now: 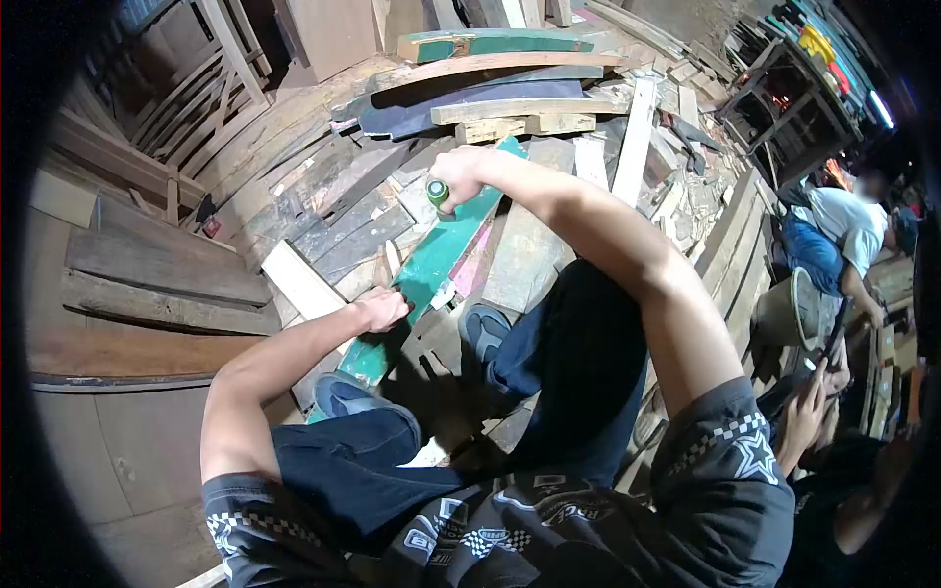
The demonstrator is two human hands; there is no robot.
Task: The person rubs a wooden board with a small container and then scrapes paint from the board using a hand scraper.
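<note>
A long green-painted board runs slantwise between my feet and the wood pile ahead. My left hand is closed at the board's left edge, near its lower part. Farther up, my right hand is wrapped round a tool with a green and black round end, held over the board. The rest of that tool is hidden by the hand. My left shoe is by the board's lower end, and my right shoe stands to its right.
Stacked planks lie ahead, with wood scraps around the board. Large wooden panels stand at the left. At the right are a bucket, a person in a light shirt, another person's hands and a cluttered rack.
</note>
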